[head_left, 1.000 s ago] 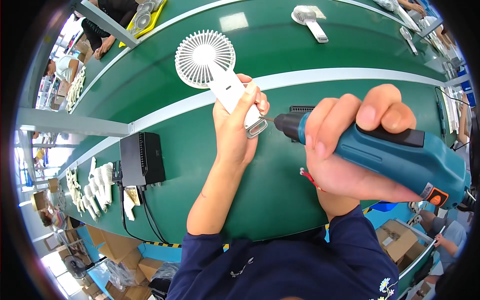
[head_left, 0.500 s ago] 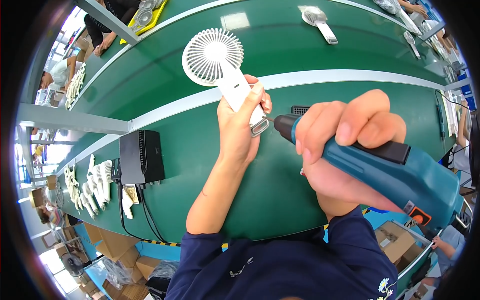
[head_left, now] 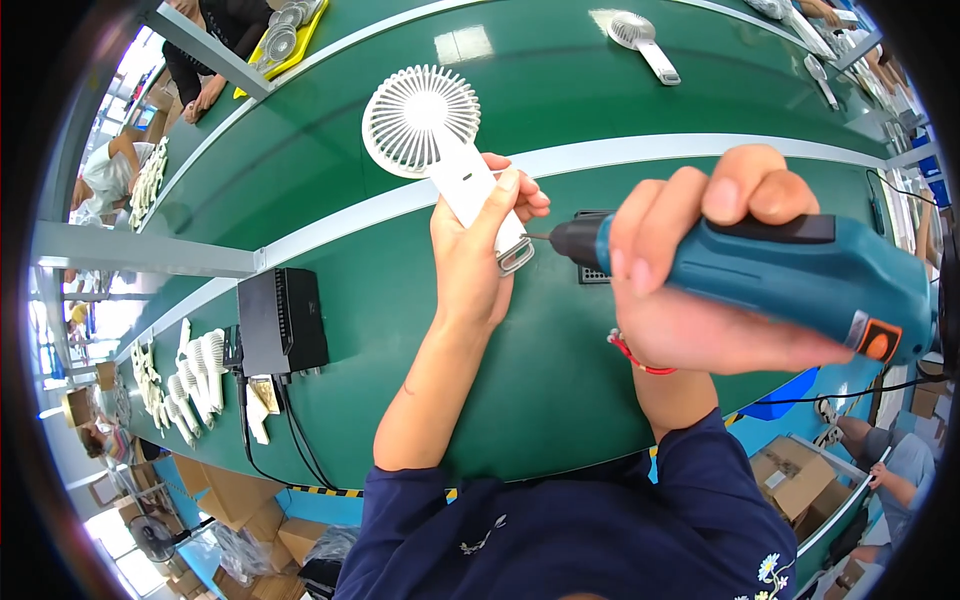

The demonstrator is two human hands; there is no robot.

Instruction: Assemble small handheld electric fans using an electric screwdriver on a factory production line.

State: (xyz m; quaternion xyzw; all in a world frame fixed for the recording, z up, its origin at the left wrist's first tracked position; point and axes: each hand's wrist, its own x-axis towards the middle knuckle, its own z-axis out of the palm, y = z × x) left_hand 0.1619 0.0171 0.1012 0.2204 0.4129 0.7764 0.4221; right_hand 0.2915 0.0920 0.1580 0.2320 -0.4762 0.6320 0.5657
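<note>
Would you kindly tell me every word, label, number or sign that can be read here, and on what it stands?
No text reads clearly.
Teal electric screwdriver: orange label and grey label, both too blurred to read.
White handheld fan: small dark mark on the handle, too small to tell.
Cardboard box, lower right: white label, too small to read.

The left hand [head_left: 470, 250] covers part of the handle of the white fan [head_left: 462, 185], and the tip of the thin bit [head_left: 537, 237] is too small to tell whether it touches that handle. The right hand [head_left: 690, 290], slightly blurred, hides much of the teal driver [head_left: 790, 268], whose back end is lost at the dark right rim, while its nose covers part of a black block [head_left: 592, 275]. The top edge cuts off a yellow tray [head_left: 303, 50] and a co-worker [head_left: 185, 75].
</note>
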